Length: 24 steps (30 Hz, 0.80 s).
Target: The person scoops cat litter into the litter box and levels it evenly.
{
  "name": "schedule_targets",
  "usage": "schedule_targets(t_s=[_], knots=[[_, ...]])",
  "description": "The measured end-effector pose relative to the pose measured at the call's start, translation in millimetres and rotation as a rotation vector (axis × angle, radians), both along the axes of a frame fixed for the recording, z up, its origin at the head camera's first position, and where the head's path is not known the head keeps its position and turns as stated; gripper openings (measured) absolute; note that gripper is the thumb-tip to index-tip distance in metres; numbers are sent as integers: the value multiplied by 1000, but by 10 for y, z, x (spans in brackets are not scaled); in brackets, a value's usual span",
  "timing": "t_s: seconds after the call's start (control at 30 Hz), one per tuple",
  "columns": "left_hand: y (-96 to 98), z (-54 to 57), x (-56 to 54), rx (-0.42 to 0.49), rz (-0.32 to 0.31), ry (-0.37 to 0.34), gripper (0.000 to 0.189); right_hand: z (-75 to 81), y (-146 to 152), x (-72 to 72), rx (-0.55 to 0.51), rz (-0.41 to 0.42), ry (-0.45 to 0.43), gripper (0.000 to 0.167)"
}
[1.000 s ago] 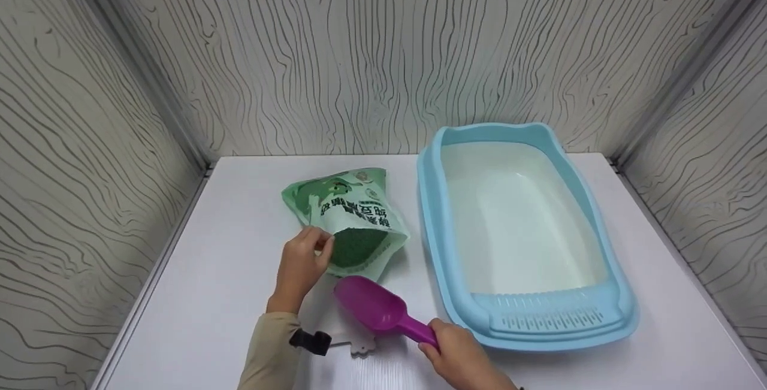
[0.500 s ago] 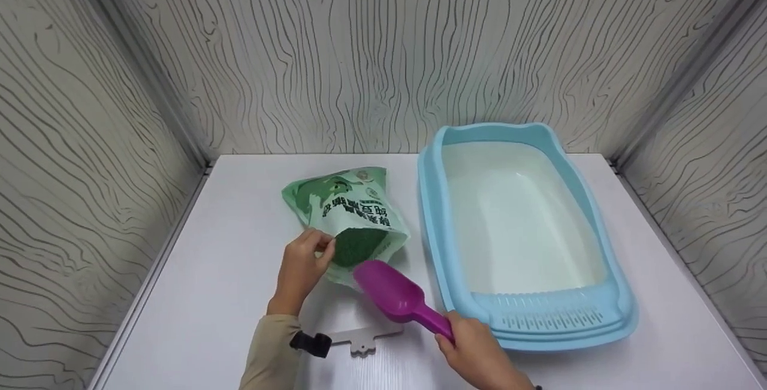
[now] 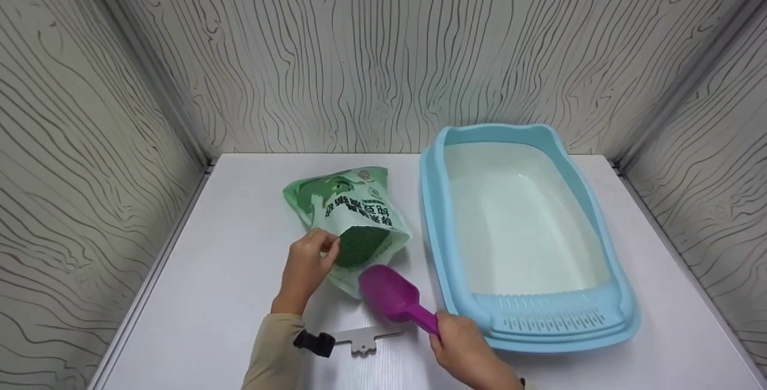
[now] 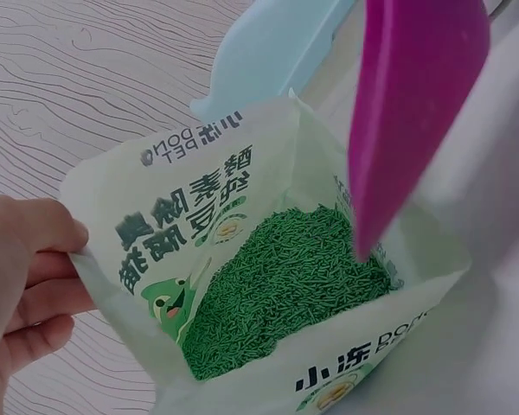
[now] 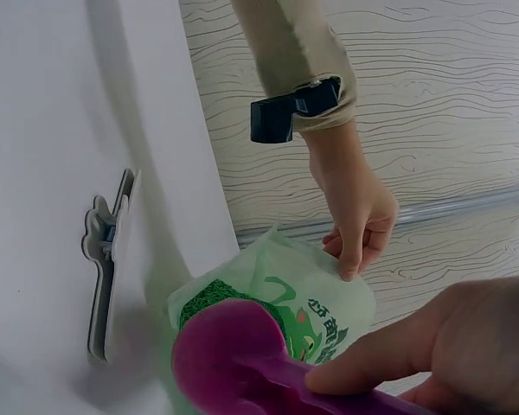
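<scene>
My left hand [image 3: 308,258] pinches the left edge of an opened green cat litter bag [image 3: 353,204] lying on the table. Inside its mouth show green litter pellets [image 4: 277,277]. My right hand [image 3: 467,345] grips the handle of a magenta scoop [image 3: 389,294], whose tip points toward the bag's mouth and overlaps its lower lip in the head view. In the left wrist view the scoop [image 4: 406,112] hangs over the bag's far side. From the right wrist, the scoop's bowl [image 5: 229,350] covers part of the bag [image 5: 320,285]; my thumb lies along its handle.
A light blue litter box [image 3: 440,228] with a pale inside stands right of the bag, near my right hand. A grey sealing clip [image 3: 362,342] lies on the white table [image 3: 216,270] close to my left wrist. Wood-patterned walls [image 3: 359,54] enclose the back and sides.
The scoop has moved right and a little up, then slightly back toward me, staying near the bag's mouth. My left hand keeps its pinch on the bag, with hardly any movement.
</scene>
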State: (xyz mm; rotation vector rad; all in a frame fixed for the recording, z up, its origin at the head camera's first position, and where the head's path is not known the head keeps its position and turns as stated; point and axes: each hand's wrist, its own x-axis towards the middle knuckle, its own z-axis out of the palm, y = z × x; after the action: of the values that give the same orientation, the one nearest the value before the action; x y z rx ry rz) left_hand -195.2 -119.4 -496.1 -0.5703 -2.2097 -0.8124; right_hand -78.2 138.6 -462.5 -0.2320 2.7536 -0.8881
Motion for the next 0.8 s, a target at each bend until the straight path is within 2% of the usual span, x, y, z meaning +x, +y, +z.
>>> schedule_targets(t_s=[0.17,0.3,0.47,0.8], knots=[[47,2,3,2,-28,15,14,7,-71,-23,65,-20,78,10],[70,-5,3,6,-47,19,14,34,-124,-26,111,-31,188,15],[62,-10,4,13,-53,11,14,65,-179,-38,126,-30,253,17],[19,9,8,37,-41,-97,11,41,-305,-116,170,-5,347,18]])
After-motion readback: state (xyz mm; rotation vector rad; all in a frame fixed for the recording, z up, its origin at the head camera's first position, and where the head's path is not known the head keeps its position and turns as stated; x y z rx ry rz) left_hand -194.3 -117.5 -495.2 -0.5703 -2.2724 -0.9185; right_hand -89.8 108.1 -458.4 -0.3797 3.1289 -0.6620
